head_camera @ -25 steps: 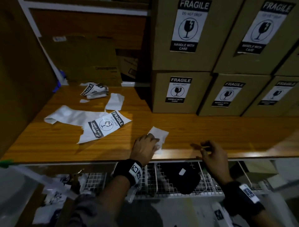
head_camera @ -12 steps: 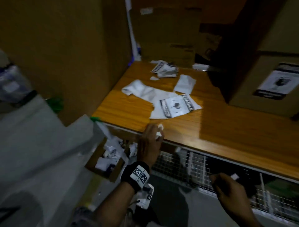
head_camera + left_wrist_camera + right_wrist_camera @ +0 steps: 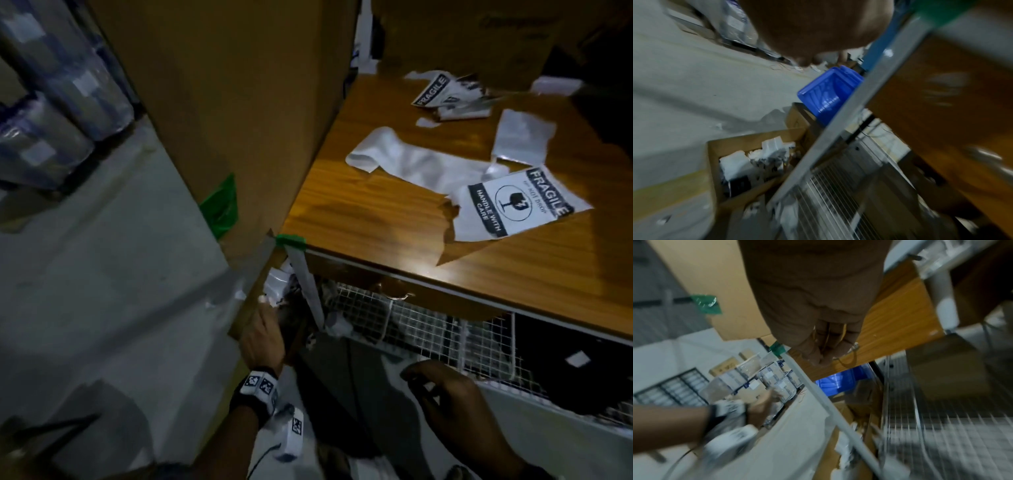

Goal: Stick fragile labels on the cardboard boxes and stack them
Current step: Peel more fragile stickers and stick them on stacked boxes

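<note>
My left hand [image 3: 264, 318] reaches down past the table's left front corner and pinches a small crumpled white paper scrap [image 3: 263, 300] over an open cardboard waste box [image 3: 756, 136] full of white scraps. My right hand [image 3: 442, 390] hangs below the table's front edge with its fingers loosely curled, and I see nothing in it. A printed fragile label [image 3: 513, 202] lies flat on the wooden table [image 3: 342, 212]. Crumpled fragile labels [image 3: 442, 94] lie farther back. A brown cardboard box [image 3: 462, 37] stands at the table's rear. Both wrist views are blurred.
White backing sheets [image 3: 411, 161] lie spread on the table. A tall cardboard panel [image 3: 222, 102] stands at the table's left side. Beneath the tabletop hangs a wire mesh basket [image 3: 428, 329]. A blue plastic bin [image 3: 828, 92] sits behind the waste box. A grey table leg [image 3: 308, 291] runs down beside my left hand.
My left hand took the white scrap off the table and carried it down and left to the waste box. My right hand dropped below the table edge. My view swung left.
</note>
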`<act>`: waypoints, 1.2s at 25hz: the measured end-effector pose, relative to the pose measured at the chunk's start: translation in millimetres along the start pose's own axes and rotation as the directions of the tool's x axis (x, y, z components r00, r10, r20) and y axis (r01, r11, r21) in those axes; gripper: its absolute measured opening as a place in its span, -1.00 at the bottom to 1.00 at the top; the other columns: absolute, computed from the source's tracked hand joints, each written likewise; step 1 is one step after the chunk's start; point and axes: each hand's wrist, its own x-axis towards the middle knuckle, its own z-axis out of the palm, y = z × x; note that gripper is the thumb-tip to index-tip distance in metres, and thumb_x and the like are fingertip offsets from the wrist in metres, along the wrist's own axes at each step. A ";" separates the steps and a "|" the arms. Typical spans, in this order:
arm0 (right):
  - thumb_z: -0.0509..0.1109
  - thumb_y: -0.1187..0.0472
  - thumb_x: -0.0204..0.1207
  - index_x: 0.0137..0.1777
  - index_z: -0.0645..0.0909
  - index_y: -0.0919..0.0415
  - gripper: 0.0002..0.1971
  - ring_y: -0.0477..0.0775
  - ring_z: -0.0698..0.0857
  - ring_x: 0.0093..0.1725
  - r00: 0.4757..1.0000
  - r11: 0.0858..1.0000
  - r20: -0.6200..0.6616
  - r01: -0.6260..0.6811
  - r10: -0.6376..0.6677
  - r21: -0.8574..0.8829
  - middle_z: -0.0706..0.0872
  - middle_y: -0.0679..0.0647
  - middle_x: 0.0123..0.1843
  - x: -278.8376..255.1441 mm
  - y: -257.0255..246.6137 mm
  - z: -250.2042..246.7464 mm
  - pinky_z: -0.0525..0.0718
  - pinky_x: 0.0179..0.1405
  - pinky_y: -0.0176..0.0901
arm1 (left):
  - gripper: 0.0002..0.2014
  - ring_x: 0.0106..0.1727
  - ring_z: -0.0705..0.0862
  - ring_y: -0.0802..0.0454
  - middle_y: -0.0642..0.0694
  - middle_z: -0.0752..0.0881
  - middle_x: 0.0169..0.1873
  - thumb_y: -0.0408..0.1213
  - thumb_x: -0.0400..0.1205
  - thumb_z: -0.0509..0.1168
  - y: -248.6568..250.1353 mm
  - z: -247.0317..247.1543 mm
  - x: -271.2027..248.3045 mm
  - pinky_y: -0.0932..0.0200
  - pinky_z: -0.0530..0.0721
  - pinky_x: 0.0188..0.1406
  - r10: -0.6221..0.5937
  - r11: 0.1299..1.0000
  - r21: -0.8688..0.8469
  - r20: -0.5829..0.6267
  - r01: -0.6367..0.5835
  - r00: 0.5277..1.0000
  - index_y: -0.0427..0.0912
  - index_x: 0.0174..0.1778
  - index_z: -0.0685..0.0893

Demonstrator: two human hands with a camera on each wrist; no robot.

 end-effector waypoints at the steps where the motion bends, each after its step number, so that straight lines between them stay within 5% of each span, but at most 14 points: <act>1: 0.60 0.35 0.53 0.09 0.73 -0.22 -0.62 -0.41 0.67 0.04 1.000 1.000 0.021 0.015 -0.015 -0.014 0.71 -0.44 0.06 4.3 0.4 3.7 0.63 -0.14 -0.49 | -0.50 -0.04 0.83 -0.44 -0.56 0.76 0.06 -0.31 0.84 -0.15 -14.2 13.9 24.8 -0.21 0.83 -0.15 -0.003 0.999 0.034 0.057 0.002 0.998 -0.50 0.31 0.66; 3: 0.61 0.29 0.52 0.13 0.69 -0.33 -0.57 -0.42 0.67 0.08 0.999 0.999 0.040 0.026 -0.024 -0.042 0.70 -0.46 0.12 4.8 9.5 6.3 0.58 -0.08 -0.57 | -0.51 0.31 0.69 -0.53 -0.61 0.62 0.36 -0.21 0.83 0.03 -41.2 40.2 77.3 -0.34 0.70 0.26 0.001 0.999 0.044 0.077 -0.005 0.997 -0.53 0.51 0.52; 5: 0.61 0.22 0.52 0.10 0.65 -0.44 -0.56 -0.42 0.70 0.09 1.000 0.997 -0.013 0.002 -0.003 -0.074 0.69 -0.49 0.14 1.6 20.0 0.5 0.61 -0.04 -0.54 | -0.17 0.52 0.51 -0.46 -0.49 0.48 0.56 0.24 0.67 0.12 -67.6 59.6 125.2 -0.36 0.52 0.42 -0.065 0.978 0.201 0.063 0.051 0.996 -0.39 0.66 0.40; 6: 0.56 0.19 0.55 0.07 0.64 -0.47 -0.59 -0.40 0.72 0.09 0.998 0.995 -0.058 -0.002 -0.004 -0.104 0.70 -0.49 0.14 -0.8 22.5 -6.5 0.63 0.01 -0.50 | -0.12 0.56 0.46 -0.44 -0.45 0.43 0.60 0.28 0.61 0.16 -77.7 64.9 138.0 -0.37 0.48 0.43 -0.121 0.973 0.206 0.046 0.109 0.992 -0.34 0.69 0.36; 8: 0.42 0.15 0.64 0.10 0.72 -0.34 -0.73 -0.25 0.76 0.12 0.971 0.983 -0.233 0.010 -0.054 -0.183 0.74 -0.38 0.17 -3.7 8.6 -28.3 0.65 0.15 -0.39 | -0.34 0.54 0.48 -0.44 -0.46 0.48 0.54 -0.07 0.68 0.38 -73.3 65.0 140.0 -0.34 0.46 0.41 -0.163 0.976 0.147 0.009 0.160 0.987 -0.35 0.64 0.43; 10: 0.40 0.17 0.64 0.06 0.83 0.06 -0.84 -0.08 0.76 0.14 0.866 0.962 -0.471 0.037 -0.165 -0.270 0.81 -0.07 0.16 2.3 -9.4 -56.8 0.62 0.23 -0.30 | -0.55 0.39 0.60 -0.29 -0.36 0.63 0.33 -0.19 0.65 0.50 -81.7 72.2 126.1 -0.28 0.49 0.44 -0.190 0.976 0.166 0.309 0.144 0.932 -0.29 0.40 0.61; 12: 0.43 0.28 0.61 0.11 0.79 0.29 -0.83 0.09 0.72 0.14 0.764 0.942 -0.611 -0.016 -0.205 -0.336 0.79 0.14 0.14 20.4 -23.8 -102.6 0.58 0.18 -0.21 | -0.43 0.23 0.68 -0.16 -0.17 0.73 0.15 0.24 0.40 0.60 -82.2 89.7 109.7 -0.17 0.61 0.41 -0.180 0.960 0.279 0.654 -0.013 0.735 -0.08 0.10 0.64; 14: 0.41 0.26 0.69 0.24 0.72 0.29 -0.81 0.18 0.65 0.22 0.738 0.921 -0.658 -0.135 -0.152 -0.365 0.71 0.20 0.24 50.2 -24.7 -144.4 0.52 0.14 -0.14 | -0.61 0.08 0.74 -0.02 0.01 0.75 -0.13 0.26 0.46 0.51 -56.8 92.4 83.9 0.11 0.67 0.18 -0.117 0.955 0.222 0.891 -0.196 0.439 0.02 -0.14 0.66; 16: 0.42 0.05 0.70 0.37 0.64 0.22 -0.66 0.24 0.57 0.30 0.740 0.907 -0.672 -0.299 0.024 -0.297 0.66 0.21 0.34 81.8 -18.6 -177.7 0.50 0.16 -0.01 | -0.68 -0.14 0.68 0.16 0.12 0.67 -0.34 0.23 0.60 0.38 20.2 64.6 45.6 0.17 0.58 -0.04 -0.008 0.928 0.087 0.977 -0.362 0.214 0.11 -0.32 0.67; 18: 0.40 -0.18 0.66 0.51 0.51 0.21 -0.41 0.30 0.56 0.34 0.728 0.869 -0.643 -0.455 0.238 -0.195 0.64 0.25 0.40 111.9 -5.5 -201.1 0.52 0.24 0.10 | -0.71 -0.14 0.70 0.21 0.08 0.73 -0.30 0.13 0.70 0.36 98.1 30.3 14.6 0.19 0.59 -0.05 0.128 0.921 -0.088 0.989 -0.379 0.081 0.09 -0.26 0.74; 20: 0.39 -0.30 0.62 0.67 0.31 0.19 -0.20 0.36 0.50 0.50 0.715 0.819 -0.568 -0.562 0.408 -0.118 0.53 0.27 0.56 136.4 10.1 -217.0 0.50 0.43 0.26 | -0.75 -0.02 0.77 0.19 0.03 0.83 -0.15 0.00 0.74 0.38 159.5 8.1 1.5 0.24 0.64 0.04 0.210 0.935 -0.176 0.974 -0.308 0.081 -0.08 -0.11 0.79; 24: 0.50 -0.06 0.53 0.67 0.20 -0.09 -0.23 0.26 0.53 0.53 0.820 0.901 -0.433 -0.431 0.374 -0.039 0.56 0.06 0.54 155.6 36.0 -229.8 0.54 0.46 0.50 | -0.75 0.02 0.81 -0.08 -0.15 0.85 -0.10 -0.10 0.74 0.39 240.0 15.3 -2.7 -0.08 0.72 0.12 0.441 0.884 -0.335 0.829 -0.326 0.344 -0.20 -0.11 0.78; 27: 0.40 0.17 0.57 0.43 0.41 -0.21 -0.51 -0.06 0.72 0.19 0.884 0.977 -0.417 -0.198 0.212 0.078 0.71 -0.16 0.23 148.0 36.8 -245.2 0.82 0.09 0.19 | -0.76 -0.02 0.80 0.00 -0.18 0.82 -0.14 -0.14 0.73 0.38 278.5 39.0 -9.9 -0.11 0.74 0.07 0.508 0.861 -0.379 0.654 -0.338 0.560 -0.27 -0.09 0.77; 30: 0.38 0.40 0.68 0.46 0.42 -0.15 -0.49 -0.26 0.79 -0.01 0.923 0.940 -0.334 -0.074 0.191 0.333 0.69 -0.22 0.14 133.7 24.2 -280.0 0.88 -0.13 -0.04 | -0.83 0.18 0.73 0.12 -0.01 0.78 0.10 -0.11 0.72 0.40 311.6 59.5 -23.8 0.05 0.78 0.05 0.487 0.863 -0.413 0.529 -0.291 0.695 -0.08 0.15 0.73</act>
